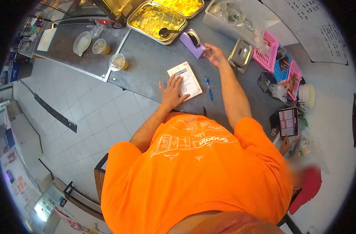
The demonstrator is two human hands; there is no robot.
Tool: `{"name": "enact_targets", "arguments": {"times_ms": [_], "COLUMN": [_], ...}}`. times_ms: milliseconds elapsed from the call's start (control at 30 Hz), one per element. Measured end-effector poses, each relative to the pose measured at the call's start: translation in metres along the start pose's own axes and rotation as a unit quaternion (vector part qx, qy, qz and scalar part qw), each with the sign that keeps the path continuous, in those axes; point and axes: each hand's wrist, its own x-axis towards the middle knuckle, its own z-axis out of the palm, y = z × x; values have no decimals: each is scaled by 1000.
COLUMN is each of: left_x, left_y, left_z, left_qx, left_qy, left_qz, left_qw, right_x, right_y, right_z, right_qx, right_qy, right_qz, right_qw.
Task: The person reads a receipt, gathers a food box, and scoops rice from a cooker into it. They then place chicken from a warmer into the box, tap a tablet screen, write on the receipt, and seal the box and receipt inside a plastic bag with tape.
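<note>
My left hand lies flat with fingers spread on a white paper pad with a printed slip on top, near the front edge of the dark counter. A purple tape dispenser stands beyond the pad, with its roll at the far end. At its near end, my right hand has its fingers bent at the tip of the dispenser. Whatever those fingers pinch is too small to make out. Between the pad and my right forearm lies a blue pen.
A metal tray of yellow food holds a black ladle. Lidded cups stand left. To the right are a lidded steel container, pink baskets and a tablet. Another person's hand touches the tablet.
</note>
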Motion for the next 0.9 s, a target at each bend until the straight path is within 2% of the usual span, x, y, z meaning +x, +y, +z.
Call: {"name": "enact_targets", "arguments": {"times_ms": [33, 133, 167, 200, 233, 300, 333, 367, 400, 467, 567, 667, 733, 833, 867, 900], "left_x": [0, -1, -1, -1, -3, -1, -1, -1, 0, 1, 0, -1, 1, 2, 4, 6], "left_y": [1, 0, 1, 1, 2, -1, -2, -2, -2, -1, 1, 6, 6, -4, -8, 0], "left_z": [-3, -4, -5, -7, -6, -6, -6, -6, -6, -6, -6, -13, -13, 4, 7, -3], "left_qx": [-4, -13, -12, -11, -8, -1, 4, 8, 10, 16, 24, 36, 31, 18, -1, -13], "left_qy": [-1, -12, -15, -18, -21, -20, -23, -26, -28, -27, -32, -43, -36, -21, -10, -42], "left_qz": [1, -1, 0, 1, 3, 8, 10, 12, 14, 16, 15, 18, 30, 58, 66, 41], "left_qw": [1000, 1000, 1000, 1000, 1000, 1000, 1000, 1000, 999, 999, 999, 998, 998, 998, 998, 998], "right_x": [-3, 18, 19, 21, 17, -35, -71, -100, -124, -156, -177, -195, -193, -172, -168, -161], "right_y": [12, 62, 67, 72, 77, 61, 57, 63, 69, 106, 144, 126, 128, 145, 150, 163], "right_z": [-3, -30, -34, -38, -37, -2, 14, 20, 23, 26, 26, 28, 9, -31, -34, -39], "right_qx": [80, -191, -351, -499, -628, -427, -309, -324, -338, -417, -621, -635, -631, -619, -645, -638], "right_qy": [35, 90, 161, 225, 280, 200, 154, 95, 36, 24, 143, 157, 109, 44, 14, 19], "right_qz": [-36, -135, -189, -235, -269, -140, -71, -31, 8, 103, -46, 29, -106, -316, -301, -339], "right_qw": [995, 968, 903, 803, 674, 870, 936, 941, 940, 903, 769, 755, 760, 718, 702, 691]}}
